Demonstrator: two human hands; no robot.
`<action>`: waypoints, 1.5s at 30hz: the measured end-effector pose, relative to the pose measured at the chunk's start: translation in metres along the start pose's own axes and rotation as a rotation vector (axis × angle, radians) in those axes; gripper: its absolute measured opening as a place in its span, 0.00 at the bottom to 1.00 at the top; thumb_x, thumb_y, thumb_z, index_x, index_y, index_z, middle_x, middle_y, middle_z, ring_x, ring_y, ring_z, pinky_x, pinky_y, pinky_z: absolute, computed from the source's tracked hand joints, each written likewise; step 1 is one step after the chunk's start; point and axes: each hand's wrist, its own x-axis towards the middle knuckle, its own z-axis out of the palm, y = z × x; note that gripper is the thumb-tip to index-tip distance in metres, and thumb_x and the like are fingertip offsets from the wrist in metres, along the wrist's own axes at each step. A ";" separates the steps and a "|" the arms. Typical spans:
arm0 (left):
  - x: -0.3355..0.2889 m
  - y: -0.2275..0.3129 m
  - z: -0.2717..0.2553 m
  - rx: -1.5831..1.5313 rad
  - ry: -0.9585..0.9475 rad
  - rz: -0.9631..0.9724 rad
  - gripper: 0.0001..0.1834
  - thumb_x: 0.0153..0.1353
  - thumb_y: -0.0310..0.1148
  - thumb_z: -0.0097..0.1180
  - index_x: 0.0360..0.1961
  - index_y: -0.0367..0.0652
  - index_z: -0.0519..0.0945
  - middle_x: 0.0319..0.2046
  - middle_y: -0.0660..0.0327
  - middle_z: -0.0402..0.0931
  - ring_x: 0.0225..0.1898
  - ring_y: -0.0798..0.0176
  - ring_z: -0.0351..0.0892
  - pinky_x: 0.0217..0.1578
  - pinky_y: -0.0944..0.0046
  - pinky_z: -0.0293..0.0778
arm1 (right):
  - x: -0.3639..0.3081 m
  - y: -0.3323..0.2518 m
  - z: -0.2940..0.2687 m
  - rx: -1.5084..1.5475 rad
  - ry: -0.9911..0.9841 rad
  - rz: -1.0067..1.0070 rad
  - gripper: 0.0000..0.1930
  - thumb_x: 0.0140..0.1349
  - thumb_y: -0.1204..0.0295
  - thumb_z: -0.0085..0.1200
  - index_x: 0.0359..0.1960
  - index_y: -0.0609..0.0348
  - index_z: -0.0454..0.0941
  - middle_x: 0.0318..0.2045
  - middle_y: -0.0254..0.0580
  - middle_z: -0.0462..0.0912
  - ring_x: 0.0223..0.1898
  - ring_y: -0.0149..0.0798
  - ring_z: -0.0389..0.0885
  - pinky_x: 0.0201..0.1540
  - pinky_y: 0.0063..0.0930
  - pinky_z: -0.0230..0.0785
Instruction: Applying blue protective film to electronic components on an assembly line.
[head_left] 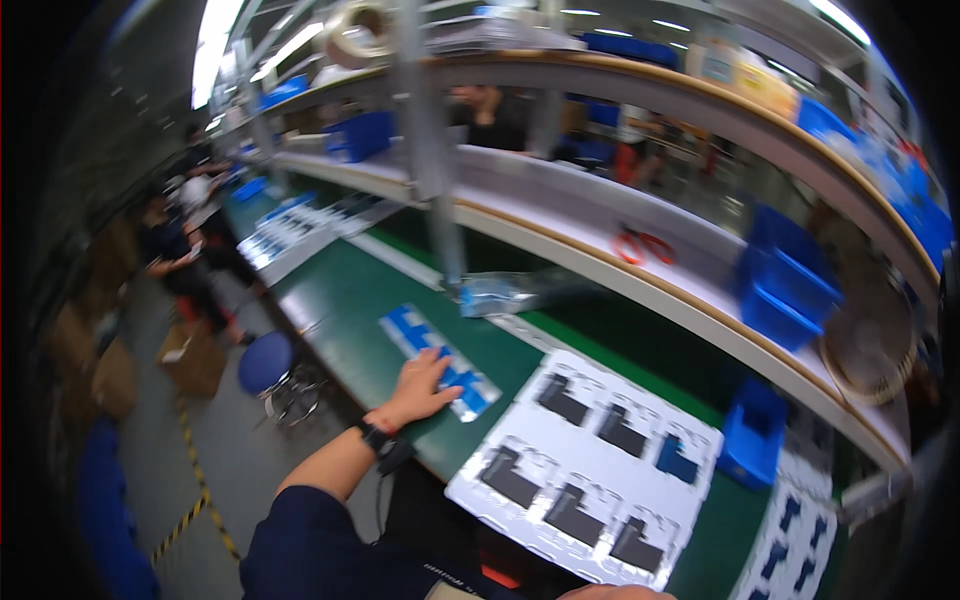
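Observation:
My left hand (418, 388) reaches over the green bench and lies on a flat blue-and-white strip (408, 325). Its thumb is spread away from the fingers, which rest on the strip and cover its middle. A dark band circles that wrist. To the right of the strip is a white tray (535, 437) with several dark, L-shaped flat parts (573, 515) set in rows of recesses. Only a sliver of skin shows at the bottom edge, below the tray; whether it belongs to my right hand or forearm I cannot tell, and no fingers show there.
Behind the bench runs a shelf (590, 255) with red-handled scissors (640, 246) and blue bins (790, 275). A metal post (447, 240) rises near the strip. Another blue bin (752, 435) stands beside the tray. A blue stool (265, 362) and people are at left.

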 end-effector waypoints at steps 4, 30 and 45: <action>-0.011 0.011 -0.009 0.024 -0.007 -0.046 0.39 0.56 0.57 0.53 0.61 0.41 0.66 0.64 0.41 0.55 0.67 0.40 0.50 0.64 0.47 0.47 | 0.028 -0.002 -0.036 -0.108 -0.163 -0.001 0.13 0.51 0.69 0.61 0.35 0.66 0.78 0.29 0.53 0.80 0.31 0.45 0.80 0.35 0.33 0.72; -0.015 0.019 -0.013 -0.047 -0.060 -0.117 0.37 0.59 0.57 0.50 0.63 0.43 0.65 0.66 0.43 0.52 0.70 0.43 0.41 0.66 0.45 0.39 | 0.003 -0.010 -0.021 -0.479 0.337 0.309 0.12 0.53 0.70 0.60 0.35 0.66 0.78 0.29 0.53 0.80 0.31 0.46 0.79 0.35 0.34 0.71; 0.008 -0.007 -0.027 -0.592 0.355 -0.300 0.16 0.60 0.30 0.55 0.49 0.39 0.76 0.39 0.56 0.81 0.43 0.62 0.79 0.44 0.62 0.74 | -0.036 -0.037 -0.004 -0.737 0.717 0.478 0.11 0.54 0.71 0.60 0.35 0.66 0.78 0.28 0.52 0.79 0.31 0.46 0.79 0.35 0.35 0.71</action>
